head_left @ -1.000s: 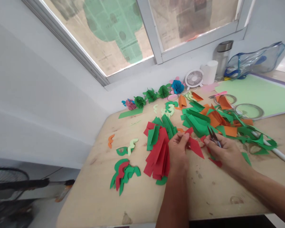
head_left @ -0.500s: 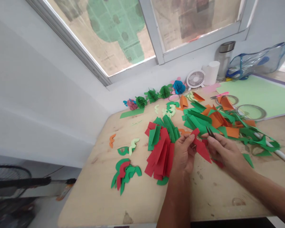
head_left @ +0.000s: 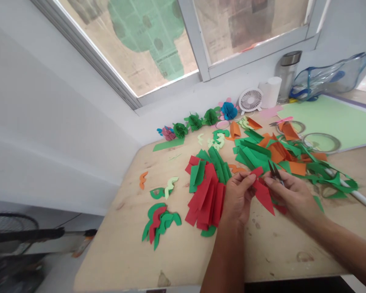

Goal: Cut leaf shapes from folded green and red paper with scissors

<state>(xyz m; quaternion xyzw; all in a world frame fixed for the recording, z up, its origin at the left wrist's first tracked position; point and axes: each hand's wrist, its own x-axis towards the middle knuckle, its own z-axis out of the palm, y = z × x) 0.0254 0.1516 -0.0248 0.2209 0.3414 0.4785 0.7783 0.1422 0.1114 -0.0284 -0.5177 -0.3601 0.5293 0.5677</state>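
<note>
Between the thumb and fingers of my left hand (head_left: pixel 239 196) is a folded piece of red paper (head_left: pixel 264 198), its pointed end hanging down to the right. My right hand (head_left: pixel 289 195) is wrapped round a pair of scissors (head_left: pixel 273 170), dark blades pointing up and slightly parted. Its thumb and fingertips also come up against the red paper. Beside my left hand lies a pile of folded red strips (head_left: pixel 203 203), with green folded strips (head_left: pixel 218 162) behind it. Curved green and red cutouts (head_left: pixel 163 221) are heaped further left.
Green and orange scraps (head_left: pixel 280 150) spread beyond my hands, near a white stick (head_left: pixel 360 197) and tape rolls (head_left: pixel 321 142). Paper pompom flowers (head_left: pixel 194 122), a small fan (head_left: pixel 250 100) and a bottle (head_left: pixel 288 77) line the wall. The wooden table's (head_left: pixel 118 252) left edge faces a gap.
The red paper has turned a little in my fingers and shifted slightly right. My right hand has moved a bit right, and the scissors' blades show more and stand further apart.
</note>
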